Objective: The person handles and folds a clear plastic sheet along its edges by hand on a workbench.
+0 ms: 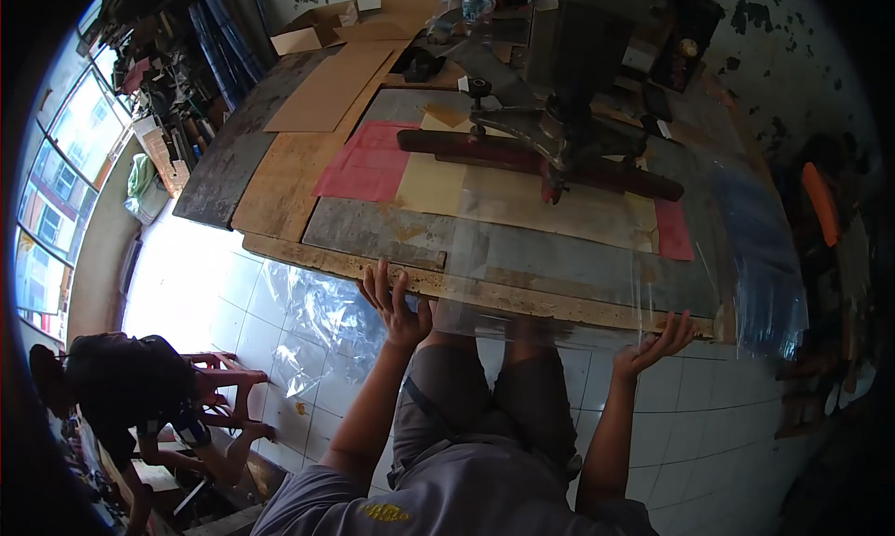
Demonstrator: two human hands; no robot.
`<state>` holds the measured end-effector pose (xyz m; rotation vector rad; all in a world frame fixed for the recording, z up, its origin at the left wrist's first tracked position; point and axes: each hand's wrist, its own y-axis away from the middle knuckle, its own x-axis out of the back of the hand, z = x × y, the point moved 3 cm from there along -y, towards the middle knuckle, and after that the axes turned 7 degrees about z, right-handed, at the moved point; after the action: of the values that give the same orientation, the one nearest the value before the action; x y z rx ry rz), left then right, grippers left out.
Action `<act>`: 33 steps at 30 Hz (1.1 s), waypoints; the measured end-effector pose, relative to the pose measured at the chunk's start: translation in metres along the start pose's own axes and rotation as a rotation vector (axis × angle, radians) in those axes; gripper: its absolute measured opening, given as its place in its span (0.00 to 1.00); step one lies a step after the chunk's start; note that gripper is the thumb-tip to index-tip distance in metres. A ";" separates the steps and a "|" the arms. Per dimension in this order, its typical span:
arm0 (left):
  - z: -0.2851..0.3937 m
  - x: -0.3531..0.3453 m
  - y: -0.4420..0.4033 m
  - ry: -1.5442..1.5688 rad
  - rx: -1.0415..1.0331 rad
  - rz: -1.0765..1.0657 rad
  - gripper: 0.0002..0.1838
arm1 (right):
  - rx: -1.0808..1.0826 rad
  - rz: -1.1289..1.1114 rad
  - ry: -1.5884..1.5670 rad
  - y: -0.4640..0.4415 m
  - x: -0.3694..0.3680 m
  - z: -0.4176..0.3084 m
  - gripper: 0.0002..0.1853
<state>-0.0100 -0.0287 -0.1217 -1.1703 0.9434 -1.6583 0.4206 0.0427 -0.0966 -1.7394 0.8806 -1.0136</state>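
A clear plastic sheet (550, 294) lies over the front part of the worktable and hangs past its wooden edge. My left hand (401, 317) is at this edge, just left of the sheet, with its fingers spread upward. Near the edge's right end, my right hand (657, 345) has its fingers stretched out beside the sheet's right border. Whether its thumb touches the plastic I cannot tell. Beyond the sheet, a dark red bar (522, 158) of a press machine (569, 130) stands over a yellow sheet (433, 182) and pink sheets (364, 163).
A stack of clear plastic sheets (760, 266) hangs over the table's right side. Cardboard (331, 89) lies at the back left, near a water bottle (476, 3). Crumpled plastic (322, 326) lies on the tiled floor. At the lower left another person (140, 396) bends near a red stool (233, 382).
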 end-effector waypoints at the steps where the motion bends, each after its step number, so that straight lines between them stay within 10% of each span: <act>1: -0.001 -0.001 0.001 -0.005 -0.003 0.002 0.29 | 0.001 -0.008 0.003 -0.001 0.002 -0.001 0.28; 33: -0.006 -0.007 0.010 -0.072 -0.004 0.018 0.38 | 0.006 0.046 0.002 0.004 -0.006 0.005 0.28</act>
<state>-0.0125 -0.0245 -0.1345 -1.2126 0.9099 -1.5906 0.4217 0.0488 -0.1028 -1.7057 0.9142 -0.9866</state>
